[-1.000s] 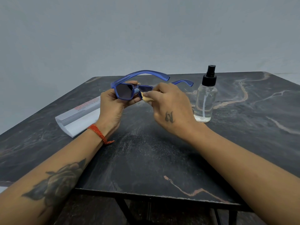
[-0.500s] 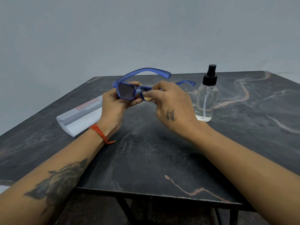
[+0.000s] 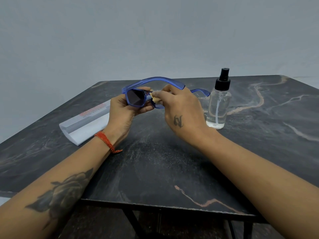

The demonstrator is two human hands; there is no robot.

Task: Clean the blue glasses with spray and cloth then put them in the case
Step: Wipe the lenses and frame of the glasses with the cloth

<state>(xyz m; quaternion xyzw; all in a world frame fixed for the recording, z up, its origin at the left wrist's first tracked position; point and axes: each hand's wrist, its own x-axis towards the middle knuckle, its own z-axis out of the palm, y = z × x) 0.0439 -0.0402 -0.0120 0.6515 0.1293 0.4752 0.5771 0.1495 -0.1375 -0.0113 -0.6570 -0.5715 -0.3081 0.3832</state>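
Observation:
Blue glasses (image 3: 135,97) with dark lenses are held above the dark marble table (image 3: 155,161), temples unfolded and pointing away from me. My left hand (image 3: 123,112) grips the frame around its left lens. My right hand (image 3: 179,109) pinches a small beige cloth (image 3: 156,99) against the right lens, which the fingers mostly hide. A clear spray bottle (image 3: 218,104) with a black pump top stands upright to the right of my right hand. A white glasses case (image 3: 84,124) lies open on the table to the left of my left hand.
The table's front edge (image 3: 164,207) runs close to me, with black metal legs below. A plain grey wall rises behind the table. An orange thread band (image 3: 105,141) circles my left wrist.
The glasses have tilted slightly, the left lens now facing me more squarely. My right hand's fingers with the cloth have shifted a little toward the bridge.

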